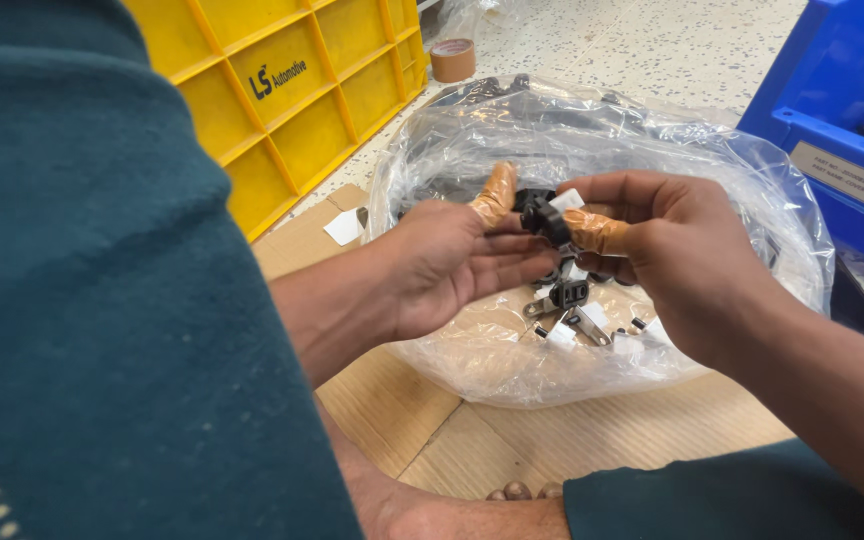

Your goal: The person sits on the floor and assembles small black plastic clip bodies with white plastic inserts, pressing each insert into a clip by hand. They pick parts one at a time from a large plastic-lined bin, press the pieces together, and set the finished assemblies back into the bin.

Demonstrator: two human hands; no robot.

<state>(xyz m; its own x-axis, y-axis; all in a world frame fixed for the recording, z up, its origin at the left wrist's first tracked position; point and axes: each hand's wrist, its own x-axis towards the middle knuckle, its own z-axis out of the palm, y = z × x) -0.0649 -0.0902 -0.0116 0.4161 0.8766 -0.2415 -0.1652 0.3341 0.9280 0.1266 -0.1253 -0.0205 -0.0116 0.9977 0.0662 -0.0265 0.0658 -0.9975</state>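
Both hands meet above the open mouth of a clear plastic bag (472, 360). The left hand (447, 262) is turned palm up, its fingers half curled, and its taped thumb (495, 195) presses against a small black plastic part (544, 215) from the left. The right hand (677, 255) comes in from the other side, knuckles up, and pinches the same part between a taped thumb (597, 232) and the fingers above it. So both hands grip the one part, held just over the bag.

The part is dark, blocky and small, with a white tab (566, 199) showing at its upper edge. More parts like it (572, 315) lie loose in the bottom of the bag, black with grey metal and white bits.

The fingers cover much of the held part, so its full shape is hard to make out. The bag sits on brown cardboard (512, 440), with a yellow crate (292, 90) to the left and a blue bin (832, 90) cut off at the right edge. A dark green sleeve (102, 300) blocks the whole left side.
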